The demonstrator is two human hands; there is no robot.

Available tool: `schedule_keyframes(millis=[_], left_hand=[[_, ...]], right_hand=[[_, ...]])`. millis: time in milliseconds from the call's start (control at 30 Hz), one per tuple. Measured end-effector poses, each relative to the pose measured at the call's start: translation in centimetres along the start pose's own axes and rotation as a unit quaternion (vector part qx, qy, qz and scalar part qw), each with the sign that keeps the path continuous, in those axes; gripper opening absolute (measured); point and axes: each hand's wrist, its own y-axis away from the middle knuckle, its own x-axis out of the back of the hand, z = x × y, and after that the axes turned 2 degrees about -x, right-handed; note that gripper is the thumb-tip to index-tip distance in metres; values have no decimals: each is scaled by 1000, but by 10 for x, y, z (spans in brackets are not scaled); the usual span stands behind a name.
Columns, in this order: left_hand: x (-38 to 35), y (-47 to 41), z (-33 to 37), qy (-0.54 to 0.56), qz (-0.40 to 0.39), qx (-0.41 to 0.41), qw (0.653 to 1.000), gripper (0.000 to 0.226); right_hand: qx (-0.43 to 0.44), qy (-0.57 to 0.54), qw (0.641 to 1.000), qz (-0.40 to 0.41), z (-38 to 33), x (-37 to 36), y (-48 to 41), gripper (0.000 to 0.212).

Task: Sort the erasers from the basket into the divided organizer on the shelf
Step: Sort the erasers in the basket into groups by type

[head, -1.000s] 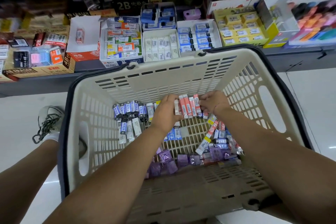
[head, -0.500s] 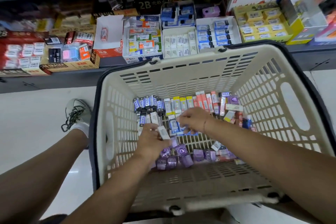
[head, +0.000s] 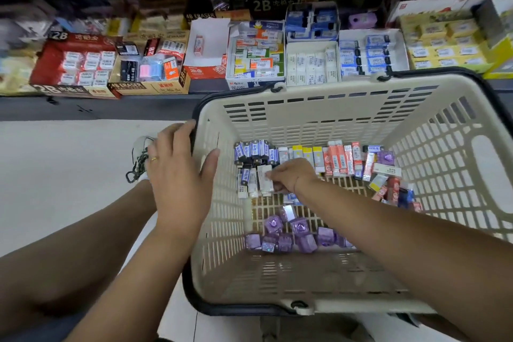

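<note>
A beige plastic basket (head: 305, 97) stands on the floor in front of the shelf. Inside it, a row of blue erasers (head: 255, 150), yellow ones (head: 308, 154) and orange-red ones (head: 340, 158) lines the far wall. Purple erasers (head: 288, 236) lie loose nearer to me. My right hand (head: 291, 175) reaches down into the basket, its fingertips pinching a white eraser (head: 263, 178) beside the blue ones. My left hand (head: 177, 175) rests over the basket's left rim with fingers straight. The white divided organizer (head: 312, 64) sits on the shelf behind the basket.
The low shelf (head: 97, 108) holds several eraser boxes: a red 2B box (head: 75, 64) at the left, a mixed white box (head: 255, 55) in the middle, a yellow box (head: 444, 44) at the right. A shoe (head: 140, 158) stands left of the basket.
My left hand came out of the basket and now lies on its left rim. My right hand moved left to the white erasers. The view shifted, so the basket sits further right.
</note>
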Motion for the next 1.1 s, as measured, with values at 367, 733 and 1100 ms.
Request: schedule_keyframes(millis=[367, 733, 1100], left_hand=[[-6, -3, -8, 134, -111, 89, 981, 68], [-9, -4, -11, 134, -107, 99, 980, 70], [-7, -3, -9, 137, -103, 99, 980, 69]], right_hand=[[126, 170, 971, 112, 9, -41, -12, 7], [203, 297, 931, 67, 15, -65, -1, 62], [262, 356, 889, 116, 12, -65, 2, 48]])
